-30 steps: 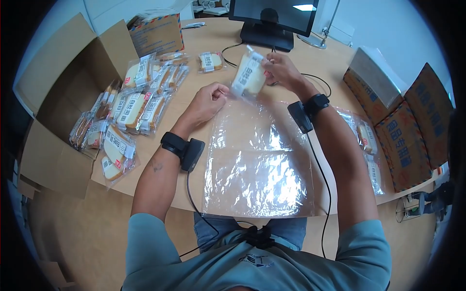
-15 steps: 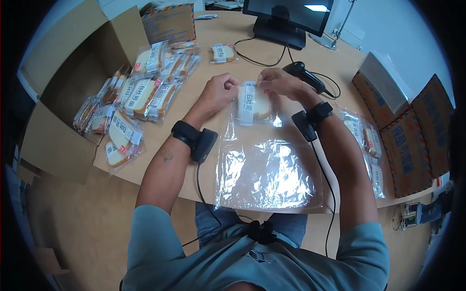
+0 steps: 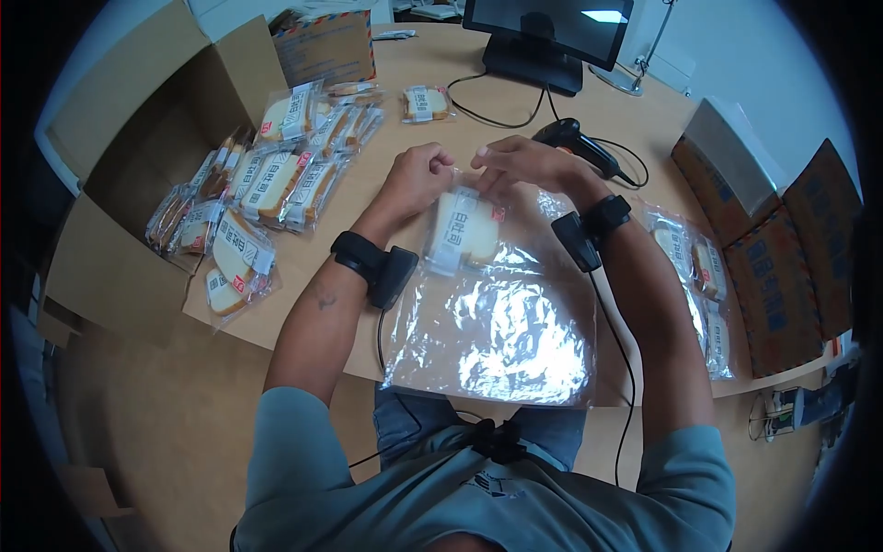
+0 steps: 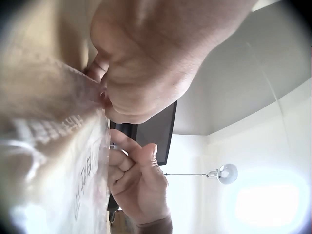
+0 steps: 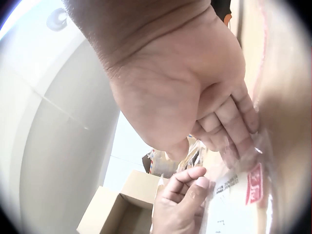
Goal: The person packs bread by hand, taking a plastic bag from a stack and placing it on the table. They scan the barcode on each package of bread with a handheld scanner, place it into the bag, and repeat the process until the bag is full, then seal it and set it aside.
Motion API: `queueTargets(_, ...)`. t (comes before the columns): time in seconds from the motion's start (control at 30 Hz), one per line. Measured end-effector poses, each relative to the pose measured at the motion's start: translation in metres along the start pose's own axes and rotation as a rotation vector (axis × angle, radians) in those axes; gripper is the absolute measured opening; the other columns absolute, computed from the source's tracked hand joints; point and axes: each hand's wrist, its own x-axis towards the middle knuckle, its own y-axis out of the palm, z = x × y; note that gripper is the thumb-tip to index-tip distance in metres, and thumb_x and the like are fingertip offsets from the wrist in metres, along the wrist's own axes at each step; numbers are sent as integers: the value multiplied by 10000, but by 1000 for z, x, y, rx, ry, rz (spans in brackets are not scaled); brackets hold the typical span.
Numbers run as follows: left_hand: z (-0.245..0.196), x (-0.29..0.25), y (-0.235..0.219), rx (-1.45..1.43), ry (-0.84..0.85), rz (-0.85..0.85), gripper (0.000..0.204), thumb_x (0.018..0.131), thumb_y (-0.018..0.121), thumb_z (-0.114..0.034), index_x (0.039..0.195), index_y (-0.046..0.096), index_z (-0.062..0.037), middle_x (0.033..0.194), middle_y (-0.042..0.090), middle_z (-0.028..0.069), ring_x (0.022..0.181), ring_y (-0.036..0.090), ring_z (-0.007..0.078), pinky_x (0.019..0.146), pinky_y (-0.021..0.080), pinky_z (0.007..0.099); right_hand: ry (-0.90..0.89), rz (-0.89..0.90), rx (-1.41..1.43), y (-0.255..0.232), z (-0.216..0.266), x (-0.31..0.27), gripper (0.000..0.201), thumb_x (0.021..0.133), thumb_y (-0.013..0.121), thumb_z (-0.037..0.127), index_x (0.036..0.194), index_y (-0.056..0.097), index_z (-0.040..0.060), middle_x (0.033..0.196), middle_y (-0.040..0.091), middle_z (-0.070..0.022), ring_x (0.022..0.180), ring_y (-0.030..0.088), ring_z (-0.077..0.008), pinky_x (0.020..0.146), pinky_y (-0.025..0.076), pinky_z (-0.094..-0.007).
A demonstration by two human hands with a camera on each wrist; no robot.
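Note:
A packet of sliced white bread (image 3: 465,230) in clear wrap with a printed label lies at the far left part of a large clear plastic bag (image 3: 497,322) on the table. With curled fingers my left hand (image 3: 419,180) pinches the bag's far edge, just beyond the packet; the pinched film shows in the left wrist view. My right hand (image 3: 526,164) reaches over the bag's far end. Its fingers (image 5: 231,122) are extended downward, tips right at the packet's end beside a red mark. Nothing is gripped in that hand.
A heap of bread packets (image 3: 276,184) spills from an open carton (image 3: 110,120) on the left. One packet (image 3: 425,103) lies farther back. Behind my right hand are a barcode scanner (image 3: 578,145) and a monitor (image 3: 548,37). More bagged packets (image 3: 708,267) and cartons (image 3: 763,276) stand right.
The bread packet came down from the raised right hand onto the bag and slid nearer my body. My right fingers have let go of it and straightened. The left hand stays at the bag's edge.

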Motion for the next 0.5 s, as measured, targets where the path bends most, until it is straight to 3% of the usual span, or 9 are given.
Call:
queueTargets(0.1,-2,1,1,69,6,14,240,813,694,-149,973,678,29,849,703,166,785,686,242,737,535,342,-143,100,-124,6,7,-2,424,921,566,201,1248,571,-69,1037,700,-176,969,687,-246,878,527,-336)
queueTargets(0.2,-2,-1,2,179,50,42,197,852,654,-115,985,675,28,805,688,149,735,663,213,688,528,340,-116,85,-310,10,15,1,477,824,577,135,1253,561,-74,1058,696,-175,953,693,-246,886,515,-316)
queueTargets(0.4,1,-1,5,238,37,0,186,851,619,-123,968,686,5,809,682,183,738,670,256,692,525,349,-41,234,24,15,1,13,540,794,591,116,1299,523,-63,1032,704,-176,924,688,-229,905,496,-340)
queueTargets(0.5,0,0,3,260,11,-21,197,858,615,-138,970,682,10,818,687,182,733,669,254,688,523,345,-39,177,-102,12,6,4,541,809,565,92,1324,498,-59,1015,710,-162,902,685,-223,844,520,-367)
